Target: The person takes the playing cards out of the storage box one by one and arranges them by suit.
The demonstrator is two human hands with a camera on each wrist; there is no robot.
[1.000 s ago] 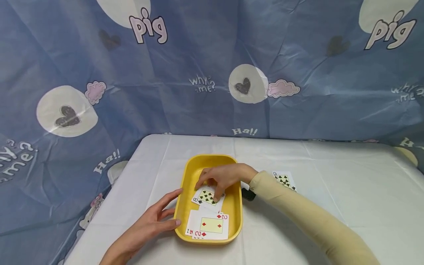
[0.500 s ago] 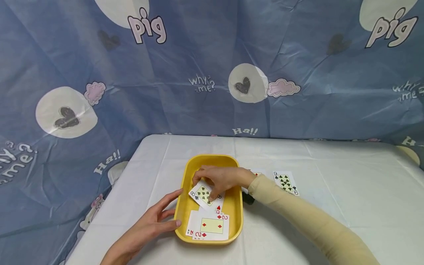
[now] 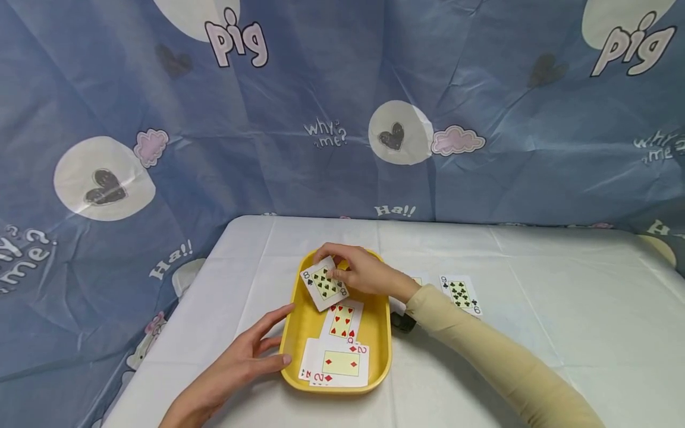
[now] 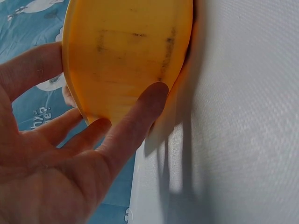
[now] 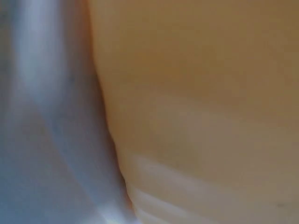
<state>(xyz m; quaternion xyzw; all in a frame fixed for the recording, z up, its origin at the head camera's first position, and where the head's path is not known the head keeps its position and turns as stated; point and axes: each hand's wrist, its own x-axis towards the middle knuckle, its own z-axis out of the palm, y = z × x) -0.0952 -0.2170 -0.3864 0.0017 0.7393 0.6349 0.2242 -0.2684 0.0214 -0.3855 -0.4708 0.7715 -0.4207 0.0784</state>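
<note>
My right hand [image 3: 361,270] pinches an eight of spades [image 3: 323,285] over the far left part of a yellow tray [image 3: 381,339]. The card tilts, its face toward the head camera. Below it in the tray lies a hearts card [image 3: 341,321], partly overlapped by a two of diamonds [image 3: 350,371], with another card's edge showing at its left. My left hand [image 3: 246,356] rests straight fingers and thumb against the tray's left wall. In the left wrist view, those fingertips [image 4: 156,93] touch the outer wall. The right wrist view is a blurred beige close-up.
Right of the tray lies a nine of clubs [image 3: 461,294] on the white-covered table [image 3: 546,285]. Another card, partly hidden by my right wrist, is beside it. A small black object [image 3: 402,322] shows under that wrist. A blue printed cloth [image 3: 321,184] hangs behind.
My right hand has lifted the eight of spades and carried it toward the tray's far left, uncovering the hearts card. The left hand stays against the tray.
</note>
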